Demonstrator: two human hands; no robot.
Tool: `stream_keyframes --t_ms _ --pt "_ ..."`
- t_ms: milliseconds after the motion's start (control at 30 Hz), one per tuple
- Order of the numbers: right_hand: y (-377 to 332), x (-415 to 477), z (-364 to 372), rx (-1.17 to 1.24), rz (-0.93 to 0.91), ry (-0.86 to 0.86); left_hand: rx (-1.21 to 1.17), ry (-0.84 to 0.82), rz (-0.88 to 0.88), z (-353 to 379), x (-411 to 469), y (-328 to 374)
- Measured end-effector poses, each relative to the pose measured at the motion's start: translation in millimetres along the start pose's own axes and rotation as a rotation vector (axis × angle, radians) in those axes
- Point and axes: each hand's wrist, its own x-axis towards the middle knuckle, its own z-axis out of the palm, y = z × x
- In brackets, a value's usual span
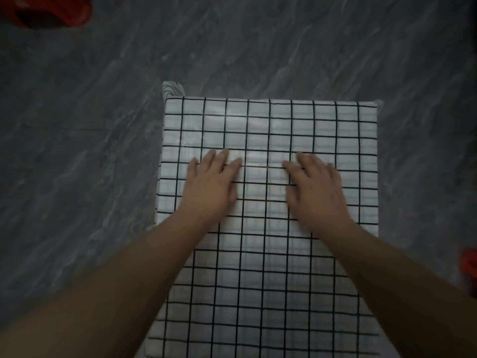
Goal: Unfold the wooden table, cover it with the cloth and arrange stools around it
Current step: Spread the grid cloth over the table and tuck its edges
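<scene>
A white cloth with a black grid pattern [268, 280] lies spread over the table and hides the whole wooden top. Its far left corner [171, 89] bunches up and hangs over the edge. My left hand [211, 183] and my right hand [313, 186] both lie flat on the cloth near the middle, palms down, fingers straight and pointing away from me. The two hands are about a hand's width apart. Both look slightly blurred.
Dark grey marbled floor [77, 151] surrounds the table on the left, far and right sides. A red object [49, 11] sits on the floor at the far left corner of the view. Another red object [469, 264] shows at the right edge.
</scene>
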Motion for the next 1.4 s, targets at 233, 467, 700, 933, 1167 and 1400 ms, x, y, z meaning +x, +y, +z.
stream_keyframes --t_ms 233,467,700,933,1167,1400 --pt "65 8 -28 0.017 0.288 0.124 -0.033 0.008 -0.29 -19 -13 -69" --pt "-5 66 -28 0.055 -0.023 0.08 -0.01 0.067 0.023 -35 66 1" --pt "10 88 -28 -0.046 -0.06 0.009 0.055 -0.045 0.047 -33 85 -6" --pt "84 69 -50 0.045 0.328 0.032 0.029 -0.087 -0.368 -52 60 -86" --pt "30 20 -75 0.056 0.262 0.067 0.037 -0.049 -0.299 -82 6 -54" --pt "-64 -82 -139 0.055 0.182 0.068 -0.045 0.018 -0.18 -136 -109 9"
